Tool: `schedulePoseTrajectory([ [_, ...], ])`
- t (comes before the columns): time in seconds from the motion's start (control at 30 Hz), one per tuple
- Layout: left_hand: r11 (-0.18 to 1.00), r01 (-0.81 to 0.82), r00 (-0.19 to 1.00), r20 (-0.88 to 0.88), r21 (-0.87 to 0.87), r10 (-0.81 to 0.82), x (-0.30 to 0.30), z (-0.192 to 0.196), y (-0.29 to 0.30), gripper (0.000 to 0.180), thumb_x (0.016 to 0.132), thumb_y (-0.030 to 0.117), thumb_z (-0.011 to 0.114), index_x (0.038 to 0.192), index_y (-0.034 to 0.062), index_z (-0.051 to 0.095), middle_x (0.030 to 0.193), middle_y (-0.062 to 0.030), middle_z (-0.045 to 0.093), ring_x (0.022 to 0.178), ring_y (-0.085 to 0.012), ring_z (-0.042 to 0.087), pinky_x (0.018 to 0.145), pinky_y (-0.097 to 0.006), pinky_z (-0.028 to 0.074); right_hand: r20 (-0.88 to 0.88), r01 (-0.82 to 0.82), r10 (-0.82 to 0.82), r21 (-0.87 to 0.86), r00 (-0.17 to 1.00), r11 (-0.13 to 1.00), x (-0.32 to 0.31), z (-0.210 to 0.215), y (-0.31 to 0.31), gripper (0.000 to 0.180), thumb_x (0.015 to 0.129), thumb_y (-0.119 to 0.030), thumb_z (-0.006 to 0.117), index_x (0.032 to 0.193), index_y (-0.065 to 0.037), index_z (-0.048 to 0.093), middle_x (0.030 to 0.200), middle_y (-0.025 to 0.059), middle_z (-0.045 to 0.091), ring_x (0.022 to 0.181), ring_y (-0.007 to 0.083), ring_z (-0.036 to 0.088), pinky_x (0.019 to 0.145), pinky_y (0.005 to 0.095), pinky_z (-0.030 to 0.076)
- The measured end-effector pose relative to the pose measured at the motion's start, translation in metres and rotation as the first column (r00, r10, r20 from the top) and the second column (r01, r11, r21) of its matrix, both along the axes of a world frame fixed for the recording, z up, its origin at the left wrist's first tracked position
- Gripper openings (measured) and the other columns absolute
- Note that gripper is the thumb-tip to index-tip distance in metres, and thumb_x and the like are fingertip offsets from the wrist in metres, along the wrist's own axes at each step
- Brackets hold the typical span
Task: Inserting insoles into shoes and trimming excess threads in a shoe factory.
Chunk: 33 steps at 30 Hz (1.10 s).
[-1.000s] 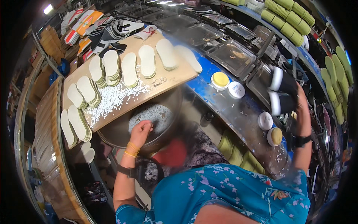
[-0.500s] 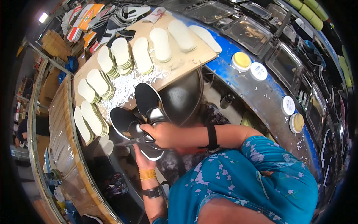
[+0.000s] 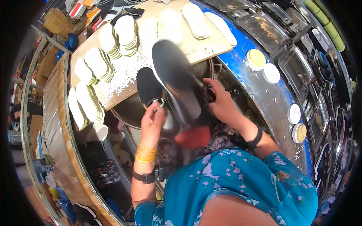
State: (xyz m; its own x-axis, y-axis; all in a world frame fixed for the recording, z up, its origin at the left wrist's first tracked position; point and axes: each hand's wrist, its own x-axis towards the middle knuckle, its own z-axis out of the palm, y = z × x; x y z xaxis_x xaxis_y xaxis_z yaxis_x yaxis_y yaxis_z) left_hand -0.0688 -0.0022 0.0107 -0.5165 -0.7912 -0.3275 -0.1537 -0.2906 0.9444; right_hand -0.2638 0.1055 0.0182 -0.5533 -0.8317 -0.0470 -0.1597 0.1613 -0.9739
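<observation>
Shoes (image 3: 171,60) in hand, around 12 o'clock of centre, with toes toward 11: pinching the left-side shoe (image 3: 146,86) at its opening with closed thumb and fingers of the left hand (image 3: 152,118). Curling the right hand (image 3: 219,98) at 3 o'clock of the right-side shoe (image 3: 169,56), perhaps gripping its rim or some dark object; impossible to tell which. Probably handling light, with soft, bendy black uppers and a springier white sole, hardly fragile, maybe slick along the sole edge; likely holding best at heel or opening rim. Losing the right-side heel to blur, and hiding most of the dark bowl (image 3: 127,109) below. Washing out pale insoles (image 3: 169,22) in glare at 12 o'clock on the wooden board (image 3: 211,47). Cutting off dark pieces (image 3: 132,12) toward 11 o'clock.
</observation>
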Motion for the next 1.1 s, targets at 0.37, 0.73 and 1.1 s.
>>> schedulePoseTrajectory([
  [0.37, 0.775, 0.442, 0.6, 0.791, -0.452, 0.119, -0.033, -0.01, -0.032, 0.056, 0.076, 0.051, 0.055, 0.083, -0.0046, 0.062, 0.082, -0.0277, 0.059, 0.085, -0.0406, 0.057, 0.076, -0.042, 0.045, 0.276, -0.354, 0.333, 0.026, 0.902, 0.935, 0.003, -0.03, -0.013, 0.044, 0.076, -0.011, 0.057, 0.118, -0.007, 0.043, 0.084, 0.0092, 0.062, 0.063, 0.0158, 0.061, 0.048, 0.0252, 0.046],
  [0.73, 0.889, 0.117, 0.847, 0.512, -0.443, 0.143, 0.057, -0.03, -0.036, 0.028, 0.08, 0.022, 0.058, 0.082, -0.0053, 0.062, 0.068, -0.0064, 0.061, 0.062, -0.0147, 0.056, 0.056, -0.032, 0.044, 0.486, -0.357, 0.292, 0.046, 0.824, 0.933, -0.029, -0.041, 0.024, 0.044, 0.077, -0.026, 0.063, 0.114, -0.006, 0.05, 0.068, 0.0061, 0.059, 0.044, 0.0118, 0.054, 0.037, 0.0223, 0.04],
  [1.1, 0.964, -0.109, 0.929, -0.319, 0.245, 0.186, 0.157, -0.007, 0.046, 0.047, 0.084, 0.035, 0.054, 0.117, 0.0011, 0.048, 0.104, -0.0106, 0.057, 0.088, -0.0198, 0.058, 0.075, -0.031, 0.05, -0.393, -0.451, 0.372, -0.13, 0.841, 0.883, 0.056, -0.004, -0.034, 0.051, 0.066, -0.042, 0.068, 0.101, -0.007, 0.055, 0.076, 0.0141, 0.061, 0.072, 0.0334, 0.06, 0.063, 0.0397, 0.046],
])
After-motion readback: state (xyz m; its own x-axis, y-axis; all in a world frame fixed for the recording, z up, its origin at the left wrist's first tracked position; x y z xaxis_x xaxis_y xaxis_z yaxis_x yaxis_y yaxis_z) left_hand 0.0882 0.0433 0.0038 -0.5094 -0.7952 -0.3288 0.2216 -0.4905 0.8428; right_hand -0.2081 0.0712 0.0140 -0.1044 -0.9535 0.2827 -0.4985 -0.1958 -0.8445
